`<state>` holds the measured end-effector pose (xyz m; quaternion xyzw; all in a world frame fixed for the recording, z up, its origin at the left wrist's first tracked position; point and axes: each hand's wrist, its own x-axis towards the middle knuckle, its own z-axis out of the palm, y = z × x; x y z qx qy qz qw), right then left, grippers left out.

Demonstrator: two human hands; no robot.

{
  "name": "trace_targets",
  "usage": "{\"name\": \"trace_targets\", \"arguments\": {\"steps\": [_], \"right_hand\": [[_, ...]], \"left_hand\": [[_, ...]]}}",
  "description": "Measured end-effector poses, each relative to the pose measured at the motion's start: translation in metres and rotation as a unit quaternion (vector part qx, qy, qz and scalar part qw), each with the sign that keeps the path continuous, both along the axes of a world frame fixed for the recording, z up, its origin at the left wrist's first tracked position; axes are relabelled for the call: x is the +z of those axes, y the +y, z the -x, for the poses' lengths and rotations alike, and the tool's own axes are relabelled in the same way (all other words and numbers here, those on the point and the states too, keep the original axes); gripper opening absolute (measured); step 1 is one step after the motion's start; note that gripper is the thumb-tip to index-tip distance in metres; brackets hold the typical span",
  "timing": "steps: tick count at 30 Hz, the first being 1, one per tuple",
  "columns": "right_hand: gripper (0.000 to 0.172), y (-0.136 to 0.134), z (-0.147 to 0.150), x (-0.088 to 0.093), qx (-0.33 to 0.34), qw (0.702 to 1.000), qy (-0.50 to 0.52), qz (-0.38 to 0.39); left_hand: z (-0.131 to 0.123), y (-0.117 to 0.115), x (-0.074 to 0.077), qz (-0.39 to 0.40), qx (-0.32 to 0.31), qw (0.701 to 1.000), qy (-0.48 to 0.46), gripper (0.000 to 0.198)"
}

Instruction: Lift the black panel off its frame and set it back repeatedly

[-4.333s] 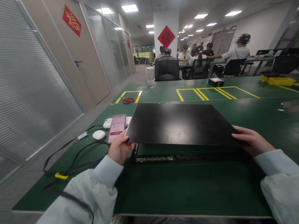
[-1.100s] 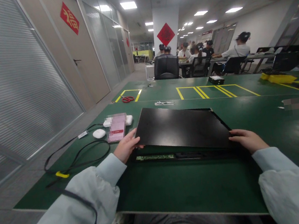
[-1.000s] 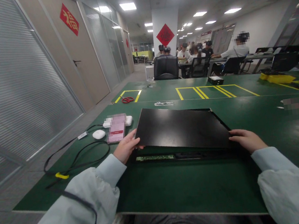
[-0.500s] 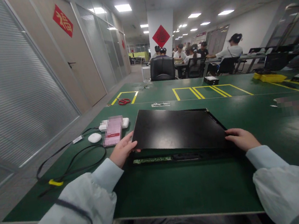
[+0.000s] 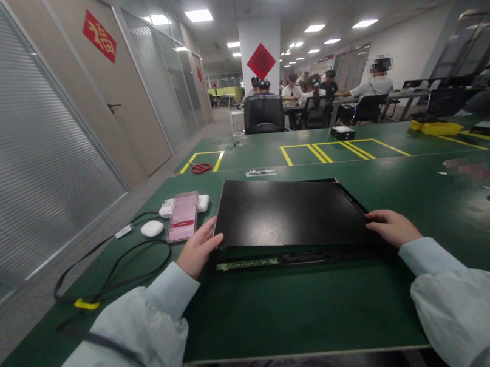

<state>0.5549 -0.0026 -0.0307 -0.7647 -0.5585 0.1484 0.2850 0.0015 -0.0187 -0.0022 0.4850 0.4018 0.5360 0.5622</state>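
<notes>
A flat black display panel (image 5: 283, 209) lies tilted over a dark frame, its near edge raised. Under that edge a strip of the frame (image 5: 324, 255) shows, with a green circuit board (image 5: 248, 263) at its left part. My left hand (image 5: 199, 248) grips the panel's near left corner, thumb on top and fingers at the side. At the near right corner, my right hand (image 5: 392, 227) pinches the edge between thumb and fingers. Most of the frame's inside is hidden by the panel.
Left of the panel lie a pink phone (image 5: 182, 217), a white rounded case (image 5: 152, 228) and a black lanyard (image 5: 117, 282). Red-handled scissors (image 5: 201, 168), a small black box (image 5: 342, 133) and a yellow object (image 5: 437, 127) sit farther back. Several people work beyond the green table (image 5: 292, 311).
The view has shifted slightly, so everything sits a little further left. Both hands keep their hold on the panel, which shows hardly any movement against the table.
</notes>
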Motion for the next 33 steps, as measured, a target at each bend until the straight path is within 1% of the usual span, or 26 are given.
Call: {"name": "trace_targets", "arguments": {"steps": [3, 5, 9, 11, 13, 15, 20, 24, 29, 33], "right_hand": [[0.025, 0.000, -0.001, -0.002, 0.002, 1.000, -0.001, -0.005], [0.025, 0.000, -0.001, -0.003, 0.002, 1.000, -0.007, -0.008], [0.028, 0.000, -0.001, -0.003, 0.004, 1.000, -0.023, -0.006], [0.032, 0.001, 0.000, -0.003, 0.008, 1.000, -0.028, 0.002], [0.034, 0.001, 0.000, -0.003, 0.010, 0.999, -0.035, 0.006], [0.036, 0.002, 0.000, -0.005, 0.011, 0.999, -0.041, 0.005], [0.037, 0.003, -0.005, -0.010, 0.011, 0.999, -0.041, -0.002], [0.036, 0.004, -0.009, -0.014, 0.017, 0.999, -0.044, -0.012], [0.036, 0.004, -0.009, -0.015, 0.014, 0.999, -0.044, -0.017], [0.039, 0.004, -0.009, -0.013, 0.010, 0.999, -0.037, -0.006]], "left_hand": [[0.001, 0.000, -0.001, 0.002, -0.006, 1.000, 0.013, 0.083], [0.003, 0.001, -0.002, -0.014, -0.006, 1.000, 0.027, 0.079], [0.011, 0.006, -0.007, -0.064, 0.032, 0.994, 0.086, 0.074], [0.016, 0.009, -0.011, -0.065, 0.048, 0.988, 0.129, 0.077], [0.021, 0.012, -0.017, -0.061, 0.051, 0.982, 0.171, 0.083], [0.025, 0.015, -0.022, -0.065, 0.049, 0.975, 0.208, 0.085], [0.029, 0.020, -0.031, -0.078, 0.043, 0.963, 0.254, 0.073], [0.029, 0.022, -0.035, -0.087, 0.036, 0.955, 0.282, 0.065], [0.029, 0.022, -0.036, -0.107, 0.031, 0.928, 0.355, 0.058], [0.028, 0.022, -0.037, -0.121, 0.050, 0.910, 0.394, 0.055]]}}
